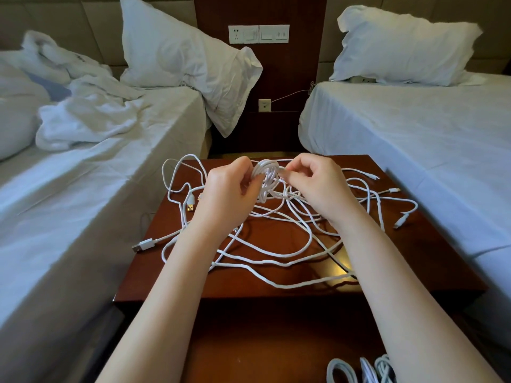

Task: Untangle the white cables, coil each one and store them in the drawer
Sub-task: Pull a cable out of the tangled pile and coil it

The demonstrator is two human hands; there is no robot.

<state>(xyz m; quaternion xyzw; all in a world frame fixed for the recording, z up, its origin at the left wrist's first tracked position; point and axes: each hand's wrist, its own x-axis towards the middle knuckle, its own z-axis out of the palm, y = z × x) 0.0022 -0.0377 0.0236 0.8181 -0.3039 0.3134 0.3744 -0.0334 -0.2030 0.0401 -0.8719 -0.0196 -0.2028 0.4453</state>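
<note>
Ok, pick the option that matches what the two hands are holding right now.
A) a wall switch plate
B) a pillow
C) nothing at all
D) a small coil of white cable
D: the left hand and the right hand both pinch the coil of white cable, held up over the wooden table.

Two beds, white sheets. Left bed [110,189]: crumpled white cloth [88,117] heaped on it, possibly a towel or robe; pillow [179,59] propped at the far end, one corner hanging off the right edge. Right bed [401,139]: sheet smooth, pillow [401,48] against the padded headboard [442,12]. Between the beds, far: dark wood wall panel [290,67] with a white switch-and-socket plate [258,34]. Lower down, a small socket plate [264,105]; thin wire [290,94] runs right from it. Near centre: dark wooden table [428,258].
</note>
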